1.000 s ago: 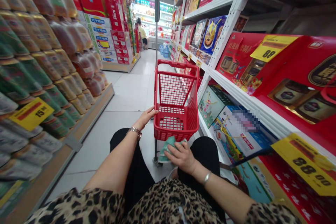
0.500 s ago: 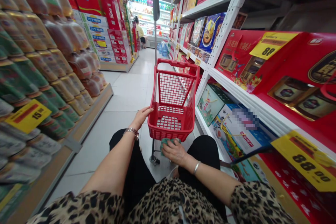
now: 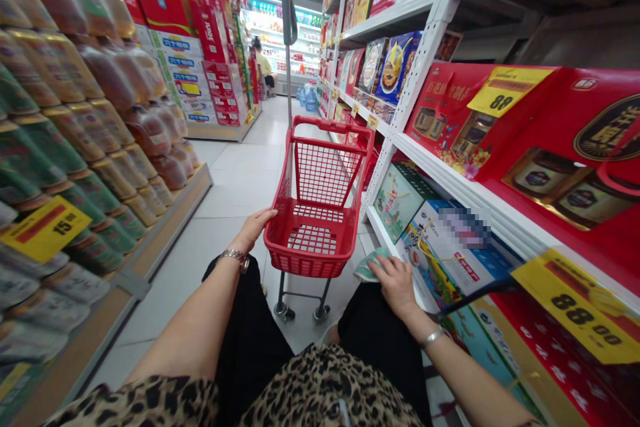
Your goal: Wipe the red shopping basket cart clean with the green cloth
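Observation:
A small red plastic shopping cart (image 3: 312, 267) stands in front of my knees, its mesh basket tipped toward me and nothing in it. My left hand (image 3: 254, 230) grips the basket's left rim, fingertips at the edge. To the right of the basket, apart from it, my right hand (image 3: 398, 282) is closed on a pale green cloth (image 3: 369, 267). The cloth hangs above my right knee, near the lower shelf. Part of it is hidden under my fingers.
White shelving (image 3: 425, 160) with red gift boxes (image 3: 445, 107) runs close along my right. Stacked drink cans (image 3: 75, 140) on a low platform line the left. A thin upright pole (image 3: 289, 73) rises behind the cart. Farther down the aisle are water jugs (image 3: 311, 99) and a person (image 3: 263, 65).
My right hand has moved with the cloth from below the basket's front out to the right. The cart has shifted slightly left and toward me, with my left hand still at its rim.

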Demonstrator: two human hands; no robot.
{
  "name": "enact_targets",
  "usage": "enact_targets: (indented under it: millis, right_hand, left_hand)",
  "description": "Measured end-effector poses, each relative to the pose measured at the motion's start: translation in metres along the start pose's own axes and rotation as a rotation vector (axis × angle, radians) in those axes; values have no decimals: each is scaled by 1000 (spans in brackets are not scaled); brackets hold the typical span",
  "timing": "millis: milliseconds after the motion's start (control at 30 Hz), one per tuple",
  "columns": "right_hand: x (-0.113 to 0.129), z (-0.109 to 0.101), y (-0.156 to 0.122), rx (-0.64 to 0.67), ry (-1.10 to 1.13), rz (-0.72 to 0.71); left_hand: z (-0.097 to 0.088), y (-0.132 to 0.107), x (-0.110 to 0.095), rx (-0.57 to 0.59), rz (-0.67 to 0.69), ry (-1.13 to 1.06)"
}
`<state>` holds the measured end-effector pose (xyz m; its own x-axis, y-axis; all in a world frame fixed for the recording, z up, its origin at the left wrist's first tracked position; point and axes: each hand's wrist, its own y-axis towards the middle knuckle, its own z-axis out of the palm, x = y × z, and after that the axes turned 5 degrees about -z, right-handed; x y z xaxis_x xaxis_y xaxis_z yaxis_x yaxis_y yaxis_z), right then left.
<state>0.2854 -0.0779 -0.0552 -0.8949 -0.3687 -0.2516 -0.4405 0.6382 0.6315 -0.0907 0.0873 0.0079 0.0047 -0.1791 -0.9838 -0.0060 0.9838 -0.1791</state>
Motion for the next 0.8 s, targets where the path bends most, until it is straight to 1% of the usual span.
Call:
enact_targets:
  millis: [67, 100, 167, 233, 333, 433, 533, 633, 700, 733, 767, 800]
  right_hand:
    - [-8, -16, 8, -53, 14, 136]
    - [-7, -24, 15, -97, 39, 172]
    - [2, -36, 34, -190, 123, 171]
    - [21, -42, 54, -246, 230, 93]
    - [54, -35, 78, -240, 331, -49]
    - [76, -19, 88, -240, 358, -106]
    - [87, -5, 88, -257, 378, -99]
    - [95, 0, 86, -264, 411, -58]
    - [102, 1, 87, -260, 425, -19]
    - [105, 1, 88, -257, 429, -3]
    - [108, 0, 89, -254, 432, 9]
    - [112, -1, 91, -251, 432, 16]
  left_hand:
    - [-3, 0, 0, -10, 5, -14]
    - [-4, -1, 0, -18, 9, -20]
    - [-7, -1, 1, -32, 12, -29]
    - [-9, -3, 0, -37, 9, -28]
    - [-15, -7, -3, -38, 2, 1]
    - [-21, -9, -8, -74, 0, 49]
    - [-28, -12, -13, -162, 6, 106]
    - [-31, -24, -9, -318, 22, 199]
    - [-29, -37, 1, -493, 53, 311]
    - [-27, -45, 8, -547, 53, 333]
    - [-23, -53, 16, -579, 44, 349]
    - [-19, -61, 24, -578, 9, 372]
